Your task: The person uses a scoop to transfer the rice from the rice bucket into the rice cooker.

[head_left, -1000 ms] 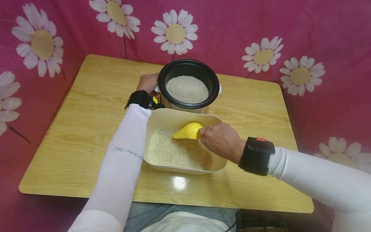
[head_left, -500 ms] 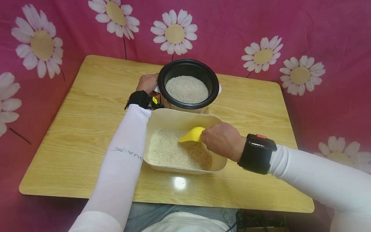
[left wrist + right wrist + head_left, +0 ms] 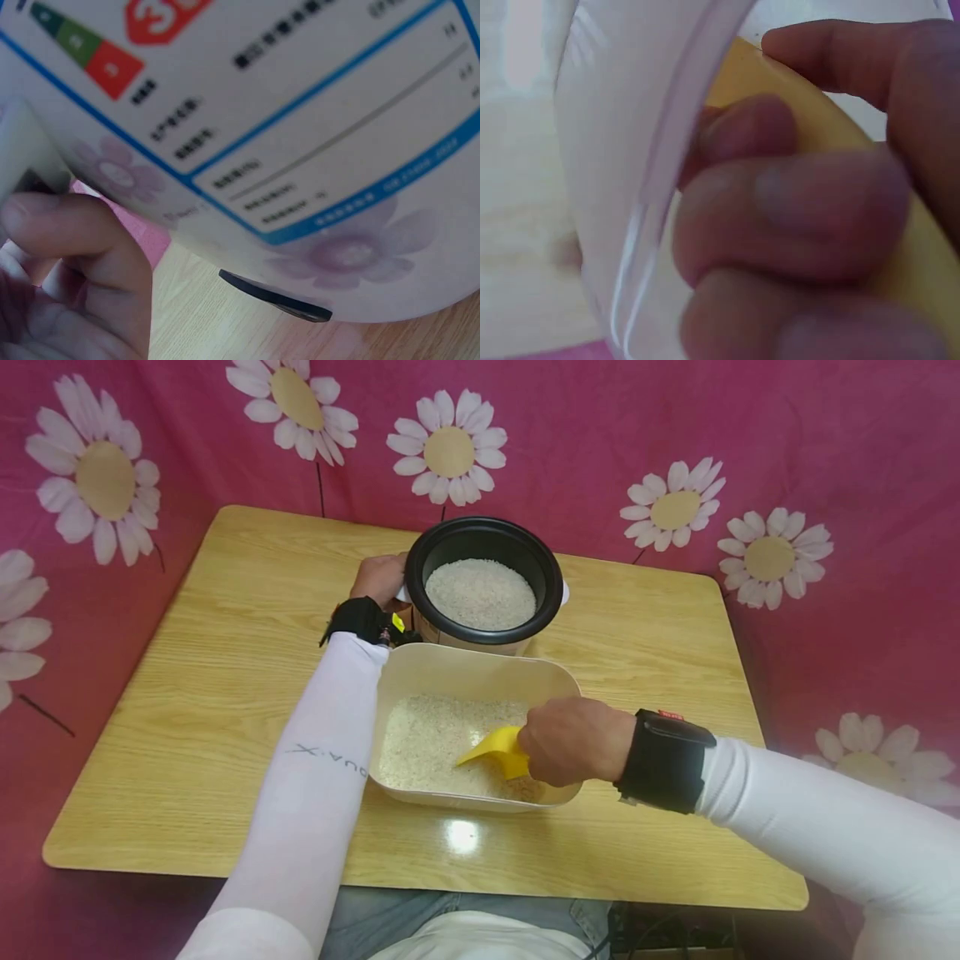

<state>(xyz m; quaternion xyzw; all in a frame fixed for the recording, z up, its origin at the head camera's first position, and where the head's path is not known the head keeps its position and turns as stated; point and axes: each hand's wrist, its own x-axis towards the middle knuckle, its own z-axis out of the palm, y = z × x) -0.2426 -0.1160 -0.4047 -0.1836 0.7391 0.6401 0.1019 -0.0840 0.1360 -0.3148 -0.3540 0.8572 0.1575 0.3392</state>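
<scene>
My left hand grips the white side handle of a rice cooker, thumb bent against it in the left wrist view. White rice fills much of the cooker's black inner pot. In front stands a cream-coloured bin with more rice inside. The right hand holds a yellow scoop by its handle, fingers curled round it, low inside the bin's right half. The scoop's tip is right at the rice. In the right wrist view, the bin's wall passes close beside the fingers.
Both containers stand on a wooden table, bin nearest the person and cooker directly behind. A pink cloth with daisies hangs behind and at the sides. The left forearm reaches past the bin's left rim.
The right hand has drawn the scoop from the bin's far side towards the near side, down to the rice, tilting it. The left hand stays on the cooker handle.
</scene>
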